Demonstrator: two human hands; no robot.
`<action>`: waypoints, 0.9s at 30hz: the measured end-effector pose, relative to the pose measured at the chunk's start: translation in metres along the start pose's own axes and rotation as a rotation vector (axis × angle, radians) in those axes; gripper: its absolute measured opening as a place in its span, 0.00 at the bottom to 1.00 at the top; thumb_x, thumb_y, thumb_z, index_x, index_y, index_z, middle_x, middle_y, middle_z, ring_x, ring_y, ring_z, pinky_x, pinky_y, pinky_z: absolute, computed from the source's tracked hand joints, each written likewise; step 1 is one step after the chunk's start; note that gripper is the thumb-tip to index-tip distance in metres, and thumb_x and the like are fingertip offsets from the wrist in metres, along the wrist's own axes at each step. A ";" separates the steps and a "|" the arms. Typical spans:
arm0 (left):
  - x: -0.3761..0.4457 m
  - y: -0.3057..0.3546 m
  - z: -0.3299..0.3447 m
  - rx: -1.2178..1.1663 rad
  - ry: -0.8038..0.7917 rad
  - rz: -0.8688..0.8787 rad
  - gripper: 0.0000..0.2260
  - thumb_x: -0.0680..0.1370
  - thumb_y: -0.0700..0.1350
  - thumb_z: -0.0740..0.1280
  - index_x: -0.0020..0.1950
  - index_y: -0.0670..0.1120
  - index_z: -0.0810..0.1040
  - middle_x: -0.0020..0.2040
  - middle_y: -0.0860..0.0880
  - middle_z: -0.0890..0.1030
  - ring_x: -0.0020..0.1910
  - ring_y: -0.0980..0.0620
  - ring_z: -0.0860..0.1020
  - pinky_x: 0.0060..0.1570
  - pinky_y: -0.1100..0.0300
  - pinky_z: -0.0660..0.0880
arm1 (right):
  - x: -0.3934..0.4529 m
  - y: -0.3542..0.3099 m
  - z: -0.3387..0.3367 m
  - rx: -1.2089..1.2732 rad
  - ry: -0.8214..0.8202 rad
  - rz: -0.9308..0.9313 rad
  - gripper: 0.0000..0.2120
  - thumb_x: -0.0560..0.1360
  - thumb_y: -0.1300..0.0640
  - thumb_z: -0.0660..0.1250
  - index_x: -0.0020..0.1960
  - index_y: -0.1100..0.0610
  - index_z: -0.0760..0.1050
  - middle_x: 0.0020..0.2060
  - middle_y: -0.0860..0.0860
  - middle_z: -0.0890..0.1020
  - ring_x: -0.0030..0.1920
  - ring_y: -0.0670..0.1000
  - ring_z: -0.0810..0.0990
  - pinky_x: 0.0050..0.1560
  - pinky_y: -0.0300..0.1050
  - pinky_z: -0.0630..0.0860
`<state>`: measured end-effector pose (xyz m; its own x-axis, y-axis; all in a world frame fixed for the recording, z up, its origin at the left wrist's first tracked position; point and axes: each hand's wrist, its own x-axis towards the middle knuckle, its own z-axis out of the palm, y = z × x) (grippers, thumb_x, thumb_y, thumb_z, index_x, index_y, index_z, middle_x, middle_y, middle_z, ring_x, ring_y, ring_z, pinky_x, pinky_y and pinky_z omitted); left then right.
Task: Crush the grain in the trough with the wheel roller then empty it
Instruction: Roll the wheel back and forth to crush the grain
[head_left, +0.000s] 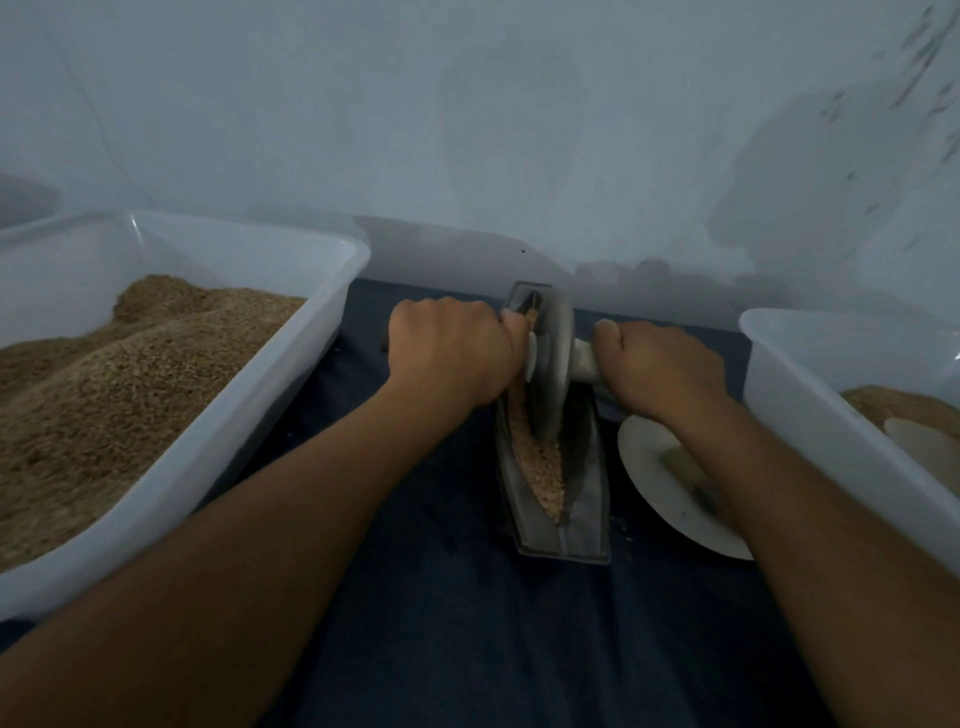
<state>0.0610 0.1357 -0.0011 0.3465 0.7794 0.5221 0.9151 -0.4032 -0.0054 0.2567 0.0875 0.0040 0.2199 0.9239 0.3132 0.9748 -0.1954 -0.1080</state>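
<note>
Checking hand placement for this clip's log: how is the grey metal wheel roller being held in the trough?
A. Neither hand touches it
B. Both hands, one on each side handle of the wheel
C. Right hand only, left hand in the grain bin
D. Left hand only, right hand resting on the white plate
B: the left hand and right hand each grip a handle either side of the grey metal wheel roller, which stands in the narrow metal trough of grain.

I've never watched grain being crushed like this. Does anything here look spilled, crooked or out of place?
Little stands out. A few pale specks lie on the dark cloth by the trough's near end, likely stray grain. Both hands, left and right, grip the wheel roller, which stands upright in the trough.
</note>
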 end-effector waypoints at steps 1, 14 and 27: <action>0.003 -0.002 0.003 -0.011 0.004 -0.004 0.19 0.81 0.51 0.52 0.30 0.50 0.61 0.28 0.48 0.68 0.26 0.46 0.68 0.33 0.53 0.71 | 0.006 -0.001 -0.002 0.019 0.007 0.020 0.18 0.82 0.50 0.50 0.39 0.53 0.70 0.32 0.47 0.67 0.32 0.49 0.64 0.31 0.42 0.56; 0.037 0.000 0.014 -0.038 -0.036 -0.051 0.21 0.82 0.53 0.49 0.30 0.50 0.63 0.28 0.49 0.65 0.27 0.48 0.63 0.36 0.54 0.70 | 0.045 0.002 0.006 -0.009 -0.118 0.131 0.22 0.80 0.42 0.44 0.46 0.52 0.72 0.45 0.54 0.73 0.40 0.54 0.70 0.35 0.46 0.61; -0.004 0.005 -0.010 0.064 0.002 0.084 0.17 0.81 0.49 0.47 0.32 0.50 0.57 0.28 0.50 0.65 0.27 0.46 0.68 0.36 0.51 0.72 | -0.018 -0.004 -0.005 -0.073 0.006 -0.041 0.13 0.84 0.51 0.47 0.50 0.54 0.69 0.44 0.56 0.77 0.35 0.54 0.70 0.33 0.44 0.63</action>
<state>0.0625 0.1259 0.0056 0.4219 0.7435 0.5189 0.8943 -0.4354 -0.1033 0.2493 0.0695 0.0033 0.1793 0.9296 0.3220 0.9832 -0.1809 -0.0254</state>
